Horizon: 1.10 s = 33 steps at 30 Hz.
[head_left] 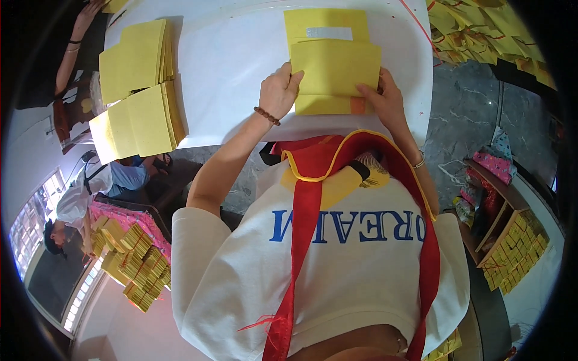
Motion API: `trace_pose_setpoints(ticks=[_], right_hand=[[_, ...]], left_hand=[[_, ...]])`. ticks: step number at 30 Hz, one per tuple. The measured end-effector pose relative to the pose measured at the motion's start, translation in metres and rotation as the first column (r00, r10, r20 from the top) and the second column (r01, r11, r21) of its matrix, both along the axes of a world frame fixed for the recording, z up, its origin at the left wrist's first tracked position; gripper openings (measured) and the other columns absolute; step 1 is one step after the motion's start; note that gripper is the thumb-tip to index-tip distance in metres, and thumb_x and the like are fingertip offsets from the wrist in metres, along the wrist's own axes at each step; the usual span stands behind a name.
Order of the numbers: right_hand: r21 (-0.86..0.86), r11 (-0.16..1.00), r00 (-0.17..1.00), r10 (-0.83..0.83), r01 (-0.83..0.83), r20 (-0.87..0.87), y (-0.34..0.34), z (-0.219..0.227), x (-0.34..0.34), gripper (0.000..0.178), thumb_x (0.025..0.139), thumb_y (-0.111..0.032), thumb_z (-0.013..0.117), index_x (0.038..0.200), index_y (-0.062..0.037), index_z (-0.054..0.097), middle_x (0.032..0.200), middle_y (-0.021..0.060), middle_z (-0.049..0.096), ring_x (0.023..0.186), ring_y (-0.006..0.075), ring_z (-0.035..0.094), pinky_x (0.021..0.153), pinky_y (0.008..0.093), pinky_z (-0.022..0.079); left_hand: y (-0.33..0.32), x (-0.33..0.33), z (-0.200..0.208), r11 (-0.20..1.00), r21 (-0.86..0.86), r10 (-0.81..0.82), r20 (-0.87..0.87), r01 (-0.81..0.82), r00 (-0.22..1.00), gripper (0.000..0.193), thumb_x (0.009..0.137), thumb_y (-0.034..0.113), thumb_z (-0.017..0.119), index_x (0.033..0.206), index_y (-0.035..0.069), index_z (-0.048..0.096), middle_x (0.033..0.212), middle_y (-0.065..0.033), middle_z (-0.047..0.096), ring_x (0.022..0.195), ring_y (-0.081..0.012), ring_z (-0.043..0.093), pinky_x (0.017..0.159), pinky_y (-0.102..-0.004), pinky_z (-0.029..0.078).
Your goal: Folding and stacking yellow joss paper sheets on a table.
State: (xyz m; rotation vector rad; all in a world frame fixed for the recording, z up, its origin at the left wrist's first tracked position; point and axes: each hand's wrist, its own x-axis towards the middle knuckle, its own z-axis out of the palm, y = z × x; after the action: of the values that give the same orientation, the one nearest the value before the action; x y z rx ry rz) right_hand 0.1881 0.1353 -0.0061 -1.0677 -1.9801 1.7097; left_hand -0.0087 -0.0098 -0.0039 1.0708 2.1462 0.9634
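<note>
While both forearms extend forward over the edge of a white surface (235, 66), I see the hands set on either side of a yellow sheet (335, 66), which lies near the surface's front edge, ahead of the wearer's chest. The left hand (280, 90) comes in at a slant from the lower left, elbow bent outward, wrist nearly straight beneath a brown beaded bracelet (267, 116). Its fingers are drawn narrow on the sheet's left edge, the thumb angled inward toward the paper. The right hand (385, 99) angles up and inward from the lower right, a band (419, 160) around its wrist. Its thumb lies across the sheet's lower right corner, while the other fingers bend around the right edge, holding it; their tips are partly hidden from me. Beyond the sheet shows a yellow panel (325, 18) with a pale patch; below it, a yellow strip (319, 105) bears an orange patch (357, 106) just under the right thumb. I cannot tell whether these pieces join. Well apart to the left, two yellow stacks (141, 57) sit one in front of the other. A co-worker (75, 195) bends over yellow bundles (141, 265) at lower left.
</note>
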Motion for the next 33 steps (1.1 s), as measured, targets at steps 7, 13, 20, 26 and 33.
trace_pose_setpoints(ticks=[7, 13, 20, 26, 33], right_hand=[[0.098, 0.992, 0.991, -0.088, 0.079, 0.099, 0.001, -0.002, -0.007, 0.051, 0.079, -0.020, 0.066, 0.126, -0.0082, 0.050, 0.096, 0.0123, 0.066, 0.080, 0.0172, 0.064, 0.074, 0.0289, 0.048], [0.133, 0.986, 0.982, -0.117, 0.098, 0.146, 0.000, -0.009, -0.011, 0.049, 0.079, -0.023, 0.065, 0.125, -0.0099, 0.053, 0.094, 0.0142, 0.067, 0.082, 0.0189, 0.065, 0.074, 0.0291, 0.048], [0.202, 0.977, 0.973, -0.115, 0.074, 0.199, 0.001, -0.005, -0.013, 0.049, 0.079, -0.025, 0.065, 0.124, -0.0084, 0.053, 0.097, 0.0158, 0.066, 0.084, 0.0228, 0.065, 0.077, 0.0308, 0.047], [0.192, 0.980, 0.971, -0.096, 0.053, 0.221, 0.003, -0.007, -0.013, 0.051, 0.078, -0.026, 0.065, 0.124, -0.0081, 0.053, 0.097, 0.0171, 0.066, 0.086, 0.0240, 0.065, 0.078, 0.0313, 0.047], [0.145, 0.987, 0.964, -0.107, 0.073, 0.242, 0.003, -0.008, -0.015, 0.052, 0.077, -0.025, 0.065, 0.124, -0.0070, 0.052, 0.095, 0.0179, 0.066, 0.079, 0.0230, 0.065, 0.074, 0.0313, 0.048]], left_hand=[[0.013, -0.006, 0.001, 0.992, -0.124, 0.040, 0.008, -0.038, 0.999, 0.022, 0.086, 0.023, 0.054, 0.085, 0.001, 0.049, 0.068, -0.0193, 0.057, 0.063, -0.0379, 0.057, 0.056, -0.0462, 0.043], [0.017, -0.011, -0.009, 0.990, -0.104, 0.104, 0.142, -0.090, 0.984, 0.025, 0.084, 0.023, 0.057, 0.094, 0.003, 0.047, 0.066, -0.0166, 0.058, 0.060, -0.0361, 0.057, 0.055, -0.0431, 0.043], [0.017, -0.015, -0.017, 0.989, -0.099, 0.124, 0.204, -0.106, 0.971, 0.027, 0.083, 0.022, 0.059, 0.099, 0.004, 0.047, 0.065, -0.0126, 0.059, 0.059, -0.0312, 0.059, 0.054, -0.0394, 0.044], [0.016, -0.016, 0.004, 0.975, -0.111, 0.221, 0.393, -0.192, 0.893, 0.029, 0.081, 0.017, 0.060, 0.105, 0.004, 0.050, 0.073, -0.0109, 0.061, 0.064, -0.0289, 0.059, 0.057, -0.0378, 0.044], [0.039, 0.016, 0.020, 0.921, 0.195, -0.150, -0.620, 0.336, 0.770, 0.036, 0.081, 0.023, 0.061, 0.113, 0.008, 0.055, 0.111, -0.0126, 0.055, 0.104, -0.0295, 0.050, 0.086, -0.0411, 0.038]])
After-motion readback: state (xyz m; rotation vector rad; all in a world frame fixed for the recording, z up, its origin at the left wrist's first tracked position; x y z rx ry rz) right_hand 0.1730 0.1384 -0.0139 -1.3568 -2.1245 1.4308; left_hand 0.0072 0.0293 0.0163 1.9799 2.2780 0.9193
